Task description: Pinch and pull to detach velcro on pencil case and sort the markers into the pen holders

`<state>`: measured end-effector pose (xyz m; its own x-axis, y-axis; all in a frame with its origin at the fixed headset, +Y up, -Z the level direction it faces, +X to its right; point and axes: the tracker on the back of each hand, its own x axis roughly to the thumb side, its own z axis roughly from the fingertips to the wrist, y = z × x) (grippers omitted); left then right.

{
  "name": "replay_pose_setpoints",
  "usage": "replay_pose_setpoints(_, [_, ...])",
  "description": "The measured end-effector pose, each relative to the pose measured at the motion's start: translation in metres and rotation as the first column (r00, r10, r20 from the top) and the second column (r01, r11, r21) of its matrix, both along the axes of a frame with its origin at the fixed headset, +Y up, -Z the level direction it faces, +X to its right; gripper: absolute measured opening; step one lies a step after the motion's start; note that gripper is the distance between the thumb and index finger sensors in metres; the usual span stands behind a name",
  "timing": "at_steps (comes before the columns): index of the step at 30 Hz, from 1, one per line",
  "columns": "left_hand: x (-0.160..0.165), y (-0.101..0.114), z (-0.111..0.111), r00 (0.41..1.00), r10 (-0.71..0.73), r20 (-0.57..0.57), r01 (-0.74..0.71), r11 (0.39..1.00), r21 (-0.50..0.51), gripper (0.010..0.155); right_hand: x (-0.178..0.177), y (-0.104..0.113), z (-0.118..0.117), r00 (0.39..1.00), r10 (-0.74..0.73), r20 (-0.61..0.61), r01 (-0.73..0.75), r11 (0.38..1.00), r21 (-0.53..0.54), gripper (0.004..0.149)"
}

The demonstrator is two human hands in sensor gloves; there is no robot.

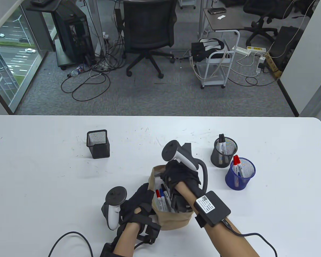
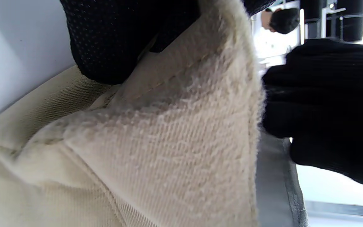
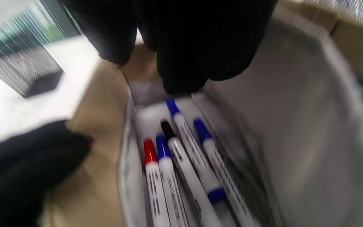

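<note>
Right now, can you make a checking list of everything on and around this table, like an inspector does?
Surface: white table, scuffed with small dark marks.
Job's things: tan pencil case open, markers inside with red, blue and black caps; square black holder looks empty; round black holder has black-capped markers; blue holder has red-capped markers.
Clutter: nothing seen on the table.
Hands: left hand holds the case's left edge; right hand reaches into the case, grasp hidden.
Cables: one from each wrist, off the bottom edge; tangles on the floor.
Surroundings: office chairs, rolling cart, power strips, a window on the left.
</note>
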<state>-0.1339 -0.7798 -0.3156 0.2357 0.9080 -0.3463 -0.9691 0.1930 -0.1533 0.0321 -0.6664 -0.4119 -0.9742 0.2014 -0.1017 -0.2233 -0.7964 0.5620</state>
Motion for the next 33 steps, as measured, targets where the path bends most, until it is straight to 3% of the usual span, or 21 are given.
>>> replay_pose_setpoints(7, [0.0,0.0,0.0,1.0,0.003,0.001,-0.003,1.0,-0.001,0.065,-0.01,-0.057,-0.019,1.0,0.014,0.018,-0.012,0.989,-0.144,0.055])
replay_pose_setpoints(10, [0.0,0.0,0.0,1.0,0.006,0.003,-0.006,1.0,-0.002,0.065,-0.014,-0.063,-0.019,1.0,0.016,0.008,-0.014,0.989,-0.149,0.052])
replay_pose_setpoints(16, [0.0,0.0,0.0,1.0,0.0,0.003,0.0,1.0,0.0,0.065,-0.035,-0.073,-0.014,0.948,0.295,-0.12,-0.301,0.953,-0.043,0.061])
replay_pose_setpoints(23, [0.0,-0.001,0.0,1.0,-0.004,0.0,0.004,1.0,-0.002,0.064,-0.041,-0.081,-0.014,0.935,0.327,-0.139,-0.336,0.941,-0.047,0.064])
replay_pose_setpoints(26, [0.0,0.0,0.0,1.0,-0.003,0.0,0.003,1.0,0.0,0.065,-0.035,-0.07,-0.013,0.952,0.286,-0.111,-0.291,0.956,-0.026,0.06])
replay_pose_setpoints(28, [0.0,-0.001,0.0,1.0,-0.004,0.002,0.004,1.0,0.0,0.064,-0.03,-0.049,-0.01,0.967,0.237,-0.095,-0.235,0.971,0.027,0.057])
replay_pose_setpoints(33, [0.0,0.0,0.001,1.0,0.001,-0.002,-0.001,1.0,0.002,0.065,0.01,0.031,-0.006,0.997,-0.059,0.053,0.047,0.977,0.21,0.049])
